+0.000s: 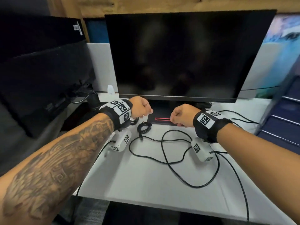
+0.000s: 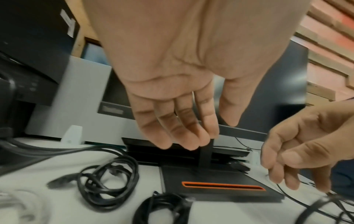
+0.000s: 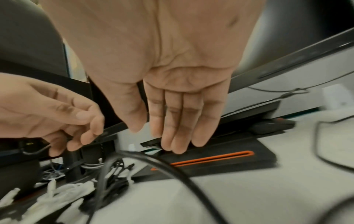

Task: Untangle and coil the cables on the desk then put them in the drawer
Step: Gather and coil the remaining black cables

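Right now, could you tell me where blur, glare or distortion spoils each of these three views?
Head view: wide-angle bending at the edges, faint reflections on the dark monitor, the loose black cable sharp. Left wrist view: motion blur smears the coiled cable and the right hand. Right wrist view: the nearest black cable is blurred; the left hand is soft.

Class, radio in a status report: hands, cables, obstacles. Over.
Left hand and right hand open, holding nothing. Long black cable loose on desk; small bundle coiled. Monitor base close under both hands.

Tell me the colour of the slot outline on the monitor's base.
Orange-red, on the flat black monitor base; clearest in the left wrist view.
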